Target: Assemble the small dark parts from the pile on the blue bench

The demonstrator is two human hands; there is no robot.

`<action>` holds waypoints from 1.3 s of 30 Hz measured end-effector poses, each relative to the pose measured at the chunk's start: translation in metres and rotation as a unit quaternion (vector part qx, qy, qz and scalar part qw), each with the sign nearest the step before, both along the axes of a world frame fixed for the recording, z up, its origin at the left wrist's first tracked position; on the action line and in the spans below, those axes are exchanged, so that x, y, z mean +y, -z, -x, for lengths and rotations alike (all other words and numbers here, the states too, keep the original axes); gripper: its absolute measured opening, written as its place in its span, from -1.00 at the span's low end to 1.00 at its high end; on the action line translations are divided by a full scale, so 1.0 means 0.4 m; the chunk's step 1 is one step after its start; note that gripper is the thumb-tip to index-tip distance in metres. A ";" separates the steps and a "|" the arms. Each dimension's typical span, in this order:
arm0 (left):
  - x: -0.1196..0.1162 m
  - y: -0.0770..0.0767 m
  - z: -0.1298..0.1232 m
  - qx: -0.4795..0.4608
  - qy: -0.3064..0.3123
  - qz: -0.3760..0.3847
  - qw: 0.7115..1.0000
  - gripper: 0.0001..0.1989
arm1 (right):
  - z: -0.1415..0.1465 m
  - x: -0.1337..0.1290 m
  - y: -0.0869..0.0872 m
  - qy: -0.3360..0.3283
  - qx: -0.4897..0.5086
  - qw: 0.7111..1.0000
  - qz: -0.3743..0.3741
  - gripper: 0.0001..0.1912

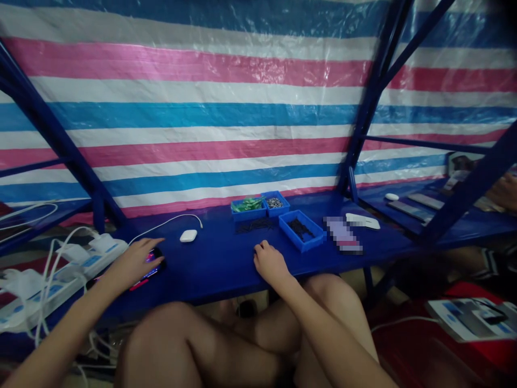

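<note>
My left hand point(139, 262) is spread over a phone point(150, 269) with a lit, colourful screen at the left of the blue table. Its fingers are stretched out, and they hide part of the phone. Near the table's front edge, my right hand point(271, 264) rests with its fingers curled in. Something small and dark shows at its fingertips, too small to name. Beyond it lie loose thin black pieces point(254, 226). Three blue bins stand close by: one with green pieces point(248, 205), one with small silvery pieces point(275, 202), and one with thin black pieces point(301, 229).
A white power strip point(60, 285) with plugs and cables runs along the left. A white earbud case point(188, 236) lies near a cable. To the right are a pixelated phone-like item point(343, 235) and a white object point(362, 221). Blue frame posts point(363, 124) flank the table; another person's hand point(504, 191) shows far right.
</note>
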State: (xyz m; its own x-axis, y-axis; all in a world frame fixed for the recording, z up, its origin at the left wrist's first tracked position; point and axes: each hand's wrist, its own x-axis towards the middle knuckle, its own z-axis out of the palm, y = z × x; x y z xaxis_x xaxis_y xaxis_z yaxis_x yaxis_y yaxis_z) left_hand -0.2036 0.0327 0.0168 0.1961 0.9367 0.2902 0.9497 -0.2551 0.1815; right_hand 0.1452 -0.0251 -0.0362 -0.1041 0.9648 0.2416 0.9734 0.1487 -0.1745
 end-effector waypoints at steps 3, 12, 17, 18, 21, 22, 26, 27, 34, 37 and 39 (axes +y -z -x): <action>-0.033 0.008 0.114 0.008 -0.064 0.041 0.997 -0.51 | 0.006 -0.002 0.002 -0.001 -0.005 1.000 -0.005 -0.79; -0.066 0.040 0.106 0.014 -0.086 0.006 0.996 -0.55 | -0.001 -0.003 0.001 -0.016 0.007 1.000 0.002 -0.76; -0.044 0.036 0.112 0.022 -0.077 0.043 0.996 -0.61 | -0.003 -0.005 -0.002 -0.017 0.006 1.000 0.003 -0.76; -0.039 0.036 0.111 0.028 -0.076 0.048 0.996 -0.60 | -0.004 -0.006 -0.002 -0.016 0.007 1.000 0.001 -0.76; -0.030 0.040 0.111 0.046 -0.079 0.053 0.994 -0.56 | -0.004 -0.006 -0.002 -0.018 0.011 1.000 -0.006 -0.77; -0.027 0.042 0.115 0.049 -0.078 0.054 0.994 -0.56 | -0.005 -0.006 -0.002 -0.019 0.012 1.000 -0.005 -0.76; -0.015 0.047 0.145 0.045 -0.043 0.061 0.996 -0.57 | -0.004 -0.005 -0.002 -0.017 0.011 1.000 0.002 -0.76; -0.012 0.048 0.154 0.045 -0.041 0.064 0.996 -0.57 | -0.004 -0.005 -0.002 -0.016 0.011 1.000 0.001 -0.76; -0.008 0.031 0.161 0.048 -0.058 0.084 0.994 -0.48 | -0.006 -0.006 -0.005 -0.019 0.012 1.000 0.008 -0.74; -0.020 0.002 0.151 0.019 -0.058 0.120 0.991 -0.44 | -0.005 -0.008 -0.007 -0.016 0.006 1.000 0.017 -0.74; -0.025 -0.017 0.147 -0.007 -0.040 0.158 0.987 -0.41 | -0.005 -0.009 -0.007 -0.015 0.002 1.000 0.015 -0.74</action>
State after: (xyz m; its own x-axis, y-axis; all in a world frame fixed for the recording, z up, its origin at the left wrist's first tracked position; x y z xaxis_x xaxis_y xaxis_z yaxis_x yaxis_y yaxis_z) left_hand -0.2626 0.0228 0.0237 0.1159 0.9931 -0.0162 0.9614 -0.1081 0.2530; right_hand 0.1472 -0.0288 -0.0332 -0.1324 0.9679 0.2135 0.9680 0.1726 -0.1822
